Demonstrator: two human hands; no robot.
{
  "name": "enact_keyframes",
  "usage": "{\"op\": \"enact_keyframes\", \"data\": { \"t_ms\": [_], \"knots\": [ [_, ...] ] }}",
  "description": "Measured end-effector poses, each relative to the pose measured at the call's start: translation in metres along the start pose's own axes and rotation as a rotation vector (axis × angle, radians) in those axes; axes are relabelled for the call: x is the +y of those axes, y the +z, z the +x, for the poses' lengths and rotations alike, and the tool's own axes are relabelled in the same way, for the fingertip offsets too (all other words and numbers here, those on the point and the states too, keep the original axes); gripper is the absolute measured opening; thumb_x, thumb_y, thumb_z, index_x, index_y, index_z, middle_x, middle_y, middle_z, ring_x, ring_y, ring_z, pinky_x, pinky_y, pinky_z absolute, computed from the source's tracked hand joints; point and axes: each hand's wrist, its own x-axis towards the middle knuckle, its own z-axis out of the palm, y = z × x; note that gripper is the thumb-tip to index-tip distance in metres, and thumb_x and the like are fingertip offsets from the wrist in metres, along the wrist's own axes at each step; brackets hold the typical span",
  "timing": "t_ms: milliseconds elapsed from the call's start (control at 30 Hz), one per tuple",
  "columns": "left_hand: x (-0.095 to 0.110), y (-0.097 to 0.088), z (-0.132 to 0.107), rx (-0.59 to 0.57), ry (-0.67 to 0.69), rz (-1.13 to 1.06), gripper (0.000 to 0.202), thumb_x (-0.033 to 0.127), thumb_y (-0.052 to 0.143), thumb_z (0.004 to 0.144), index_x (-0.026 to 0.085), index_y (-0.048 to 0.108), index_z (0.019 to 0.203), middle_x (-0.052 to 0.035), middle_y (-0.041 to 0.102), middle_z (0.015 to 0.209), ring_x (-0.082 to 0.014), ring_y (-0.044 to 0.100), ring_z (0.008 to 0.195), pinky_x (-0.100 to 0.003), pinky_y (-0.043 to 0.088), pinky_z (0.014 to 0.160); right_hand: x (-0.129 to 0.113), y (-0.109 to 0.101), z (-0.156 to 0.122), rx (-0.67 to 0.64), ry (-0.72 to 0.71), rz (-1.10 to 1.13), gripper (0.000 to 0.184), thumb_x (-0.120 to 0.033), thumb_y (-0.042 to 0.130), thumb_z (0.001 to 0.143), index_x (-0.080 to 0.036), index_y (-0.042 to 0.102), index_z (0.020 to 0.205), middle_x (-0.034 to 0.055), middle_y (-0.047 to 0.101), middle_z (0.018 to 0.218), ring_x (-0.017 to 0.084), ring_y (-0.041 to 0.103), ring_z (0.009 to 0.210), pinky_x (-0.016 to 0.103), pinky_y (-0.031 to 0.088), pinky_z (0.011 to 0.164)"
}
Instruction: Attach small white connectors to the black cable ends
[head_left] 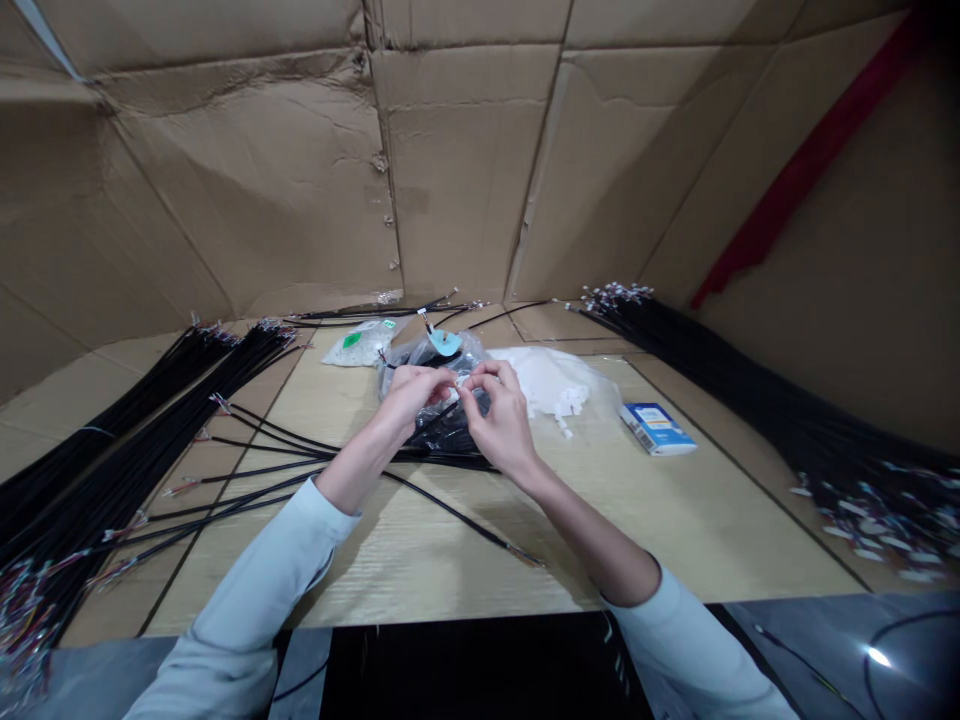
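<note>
Flattened cardboard (247, 180) lines the walls behind a pale wood-grain counter (697, 530). Far to the left of a clear plastic bag (397, 375), two thick bundles of black cables (127, 460) with crimped, multicoloured wire ends lie side by side, and a looser spread of black cables (255, 470) runs rightward from beside them, passing under the hands. Behind and left of the bag sits a small packet of white parts (358, 343) with a green label. The left hand (416, 392), in a pale blue sleeve (247, 590), and the right hand (502, 415) meet just in front of the bag, the fingers (480, 378) of both closed in a pinch on a small white connector (459, 383), partly hidden by them. A teal tag (445, 343) lies on top of the bag. Right of the bag are a white plastic bag of white connectors (547, 380), a blue-and-white box (658, 428), and a third bundle of black cables (750, 400).
</note>
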Motion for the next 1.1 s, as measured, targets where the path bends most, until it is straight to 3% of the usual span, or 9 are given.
{"op": "enact_keyframes", "data": {
  "t_ms": [800, 1100],
  "knots": [
    [-0.0029, -0.0008, 0.0007, 0.021, 0.011, 0.040, 0.018, 0.027, 0.067, 0.052, 0.010, 0.063, 0.057, -0.0012, 0.053, 0.051, -0.0073, 0.046, 0.050, -0.020, 0.034, 0.053, 0.0008, 0.0004, -0.0003, -0.016, 0.015, 0.003, 0.008, -0.021, 0.048, 0.079, -0.019, 0.052, 0.072, 0.0080, 0.049, 0.089, 0.021, 0.049, 0.089, 0.038, 0.041, 0.083],
    [-0.0029, 0.0041, 0.0009, -0.112, -0.069, -0.268, 0.026, 0.026, 0.076, 0.050, 0.009, 0.060, 0.060, 0.0024, 0.050, 0.052, -0.0036, 0.043, 0.049, -0.017, 0.032, 0.050, 0.0017, -0.0044, 0.0033, 0.038, 0.082, 0.055, 0.008, -0.021, 0.050, 0.078, -0.017, 0.054, 0.073, 0.0086, 0.050, 0.091, 0.020, 0.051, 0.089, 0.036, 0.043, 0.082]
  ]
}}
